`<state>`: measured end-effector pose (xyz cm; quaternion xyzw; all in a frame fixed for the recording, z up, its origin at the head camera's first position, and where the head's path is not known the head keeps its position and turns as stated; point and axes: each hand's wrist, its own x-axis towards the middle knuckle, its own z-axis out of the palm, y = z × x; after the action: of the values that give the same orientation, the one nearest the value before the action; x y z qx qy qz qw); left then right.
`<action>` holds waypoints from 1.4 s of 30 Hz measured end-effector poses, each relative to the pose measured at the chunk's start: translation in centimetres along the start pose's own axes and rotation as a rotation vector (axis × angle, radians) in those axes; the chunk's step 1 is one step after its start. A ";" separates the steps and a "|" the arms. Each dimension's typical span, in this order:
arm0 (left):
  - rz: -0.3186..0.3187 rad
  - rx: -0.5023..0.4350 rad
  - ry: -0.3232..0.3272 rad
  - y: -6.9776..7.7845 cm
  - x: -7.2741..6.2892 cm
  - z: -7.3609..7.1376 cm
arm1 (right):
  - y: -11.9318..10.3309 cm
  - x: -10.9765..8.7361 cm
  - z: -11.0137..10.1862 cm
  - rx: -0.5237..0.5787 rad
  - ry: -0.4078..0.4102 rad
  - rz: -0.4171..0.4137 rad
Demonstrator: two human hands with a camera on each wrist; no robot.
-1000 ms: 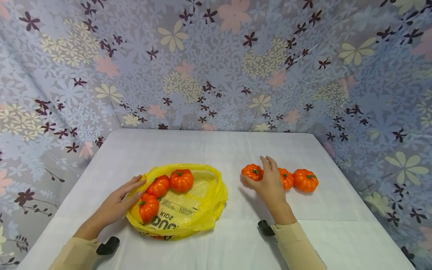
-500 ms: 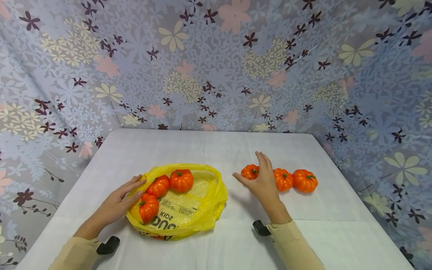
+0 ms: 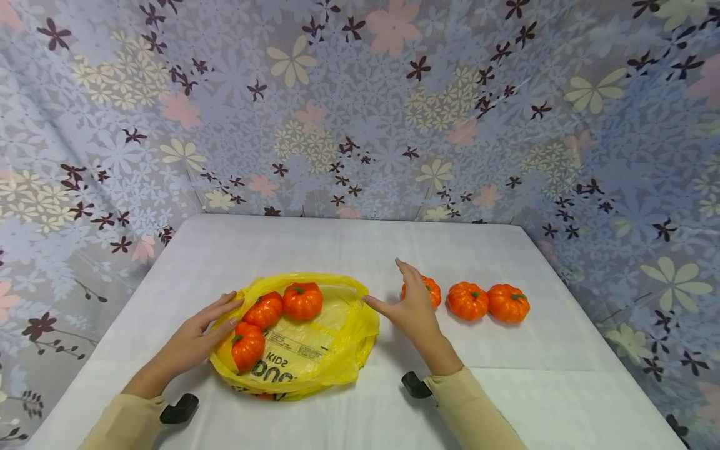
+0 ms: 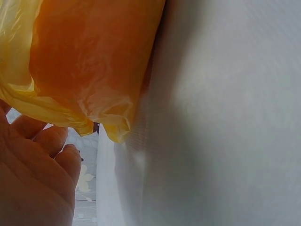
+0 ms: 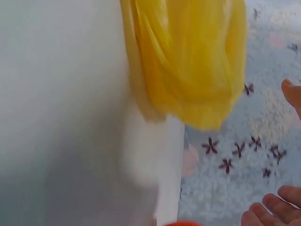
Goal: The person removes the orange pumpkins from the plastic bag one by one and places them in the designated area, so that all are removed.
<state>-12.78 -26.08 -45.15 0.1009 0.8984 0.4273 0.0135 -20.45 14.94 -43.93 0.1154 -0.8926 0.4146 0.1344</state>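
Note:
A yellow plastic bag lies wide-mouthed on the white table, with several small orange pumpkins, such as the one at its far side, inside. My left hand rests against the bag's left rim, its fingers extended. In the left wrist view, its fingers lie beside the yellow plastic. My right hand holds nothing; its thumb and fingers are spread, the thumb tip near the bag's right rim. A pumpkin behind that hand is partly hidden by it.
Two more pumpkins, a middle one and a right one, sit side by side to the right. White cloth covers the table. A flowered curtain hangs behind it.
My right hand has moved left, away from the row of pumpkins and toward the bag, with its thumb and fingers spreading wider. The left hand and the bag have stayed put.

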 end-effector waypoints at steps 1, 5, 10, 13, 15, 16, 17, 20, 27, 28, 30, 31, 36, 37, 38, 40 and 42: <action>0.005 0.000 0.002 0.0 0.0 0.0 | -0.2 0.0 0.3 0.002 -0.012 -0.009; 0.018 0.000 0.007 -0.2 0.0 0.1 | -1.1 -0.1 1.6 0.012 -0.066 -0.038; 0.022 -0.002 0.006 -0.3 0.1 0.1 | -2.2 -0.2 2.9 0.018 -0.114 -0.057; 0.023 -0.001 0.007 -0.4 0.1 0.1 | -2.8 -0.2 3.5 0.032 -0.133 -0.070; 0.024 0.001 0.008 -0.3 0.1 0.1 | -3.1 -0.3 3.9 0.041 -0.149 -0.074; 0.026 0.001 0.009 -0.3 0.1 0.1 | -3.3 -0.3 4.1 0.049 -0.156 -0.080; 0.027 0.001 0.008 -0.3 0.1 0.1 | -3.5 -0.3 4.3 0.053 -0.163 -0.086; 0.028 0.001 0.007 -0.2 0.1 0.1 | -3.9 -0.4 4.9 0.055 -0.180 -0.101; 0.020 0.002 0.006 -0.1 0.0 0.0 | -4.8 -0.3 6.3 0.083 -0.217 -0.134; 0.020 0.002 0.006 -0.1 0.0 0.0 | -4.9 -0.2 6.5 0.084 -0.223 -0.135; 0.020 0.001 0.007 -0.2 0.0 0.1 | -4.9 -0.2 6.9 0.082 -0.230 -0.134; 0.022 -0.002 0.007 -0.2 0.0 0.1 | -5.0 -0.3 7.1 0.079 -0.233 -0.132; 0.022 -0.007 0.009 -0.4 0.0 0.1 | -5.0 -0.4 7.7 0.071 -0.212 -0.165; 0.021 -0.007 0.009 -0.4 0.0 0.1 | -5.1 -0.4 7.7 0.069 -0.204 -0.175; 0.019 -0.005 0.010 -0.4 0.0 0.1 | -5.1 -0.4 7.8 0.067 -0.197 -0.182; 0.014 -0.002 0.009 -0.4 0.0 0.0 | -5.2 -0.5 7.9 0.061 -0.186 -0.190; 0.008 0.001 0.009 -0.4 0.0 0.0 | -5.3 -0.6 8.1 0.056 -0.187 -0.191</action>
<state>-12.85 -26.35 -45.48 0.1024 0.8981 0.4276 0.0077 -19.42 5.44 -45.38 0.2419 -0.8742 0.4121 0.0863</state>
